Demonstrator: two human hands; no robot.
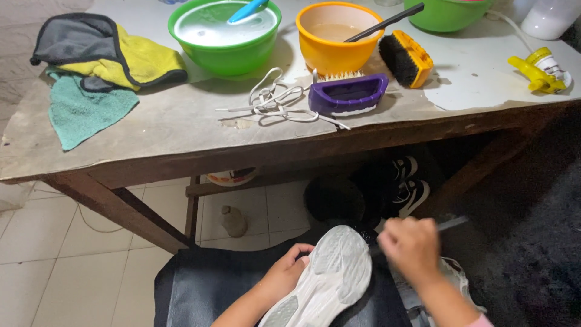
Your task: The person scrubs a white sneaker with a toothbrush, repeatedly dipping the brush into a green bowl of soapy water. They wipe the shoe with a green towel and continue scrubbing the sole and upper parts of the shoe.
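My left hand (283,274) grips the side of a shoe (327,278) that lies across my lap, its pale grey-white sole turned up toward me — fingers curled and pressed against the edge of the sole. My right hand (410,245) is closed in a fist around a thin dark handle (451,224); the handle juts out to the right, and its working end sits at the toe end of the shoe, hidden behind the sole. The hand is slightly blurred.

Ahead of my knees stands a worn wooden surface (151,130). On it, from the left: a teal cloth (82,112) hanging over the edge, with a yellow and grey cloth (115,51) bunched on top of it. Next, a green bowl (225,51) of cloudy white liquid with a blue handle resting in it. Beside it, an orange bowl (333,45) of murky liquid with a black-handled tool (387,21) leaning on its rim. In front of the two bowls lies a loose white shoelace (272,100), touching a purple scrubbing brush (348,94) lying bristles-up. Just right of that — a yellow brush (405,59) with black bristles. A yellow spray nozzle (538,71) lies near the right edge.

Under the surface, in shadow, a pair of black shoes (405,181) with white stripes rests on the tiled floor (72,242).
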